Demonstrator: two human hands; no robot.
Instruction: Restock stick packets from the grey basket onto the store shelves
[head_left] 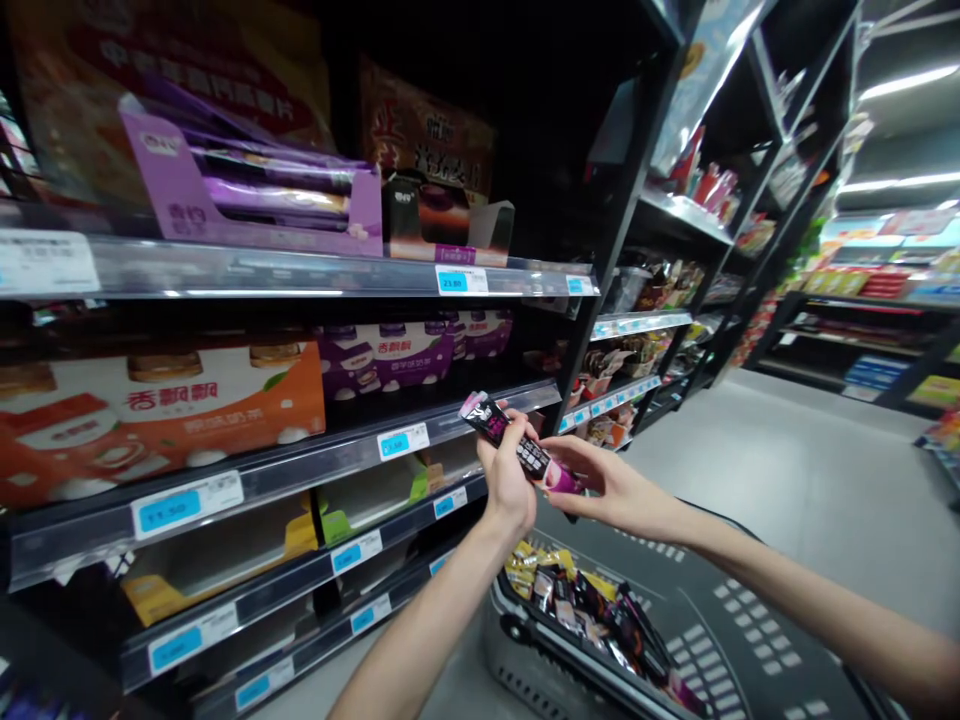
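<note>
1. Holding a black-and-purple packet (pixel 535 461) above the grey basket (pixel 517 655), we wrap our left hand's (pixel 510 475) grip around its middle; our right hand's (pixel 611 485) grip pinches its lower end.
2. Below, we have yellow and dark packets (pixel 589 610) inside the basket.
3. Beside us, shelves (pixel 300 277) carry an orange multipack (pixel 180 425) and a purple carton (pixel 300 236).
4. Farther off, we see pale floor (pixel 810 450).

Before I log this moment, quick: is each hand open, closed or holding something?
Left hand: closed, holding black-and-purple packaging.
Right hand: closed around the purple end of the same packaging.
</note>
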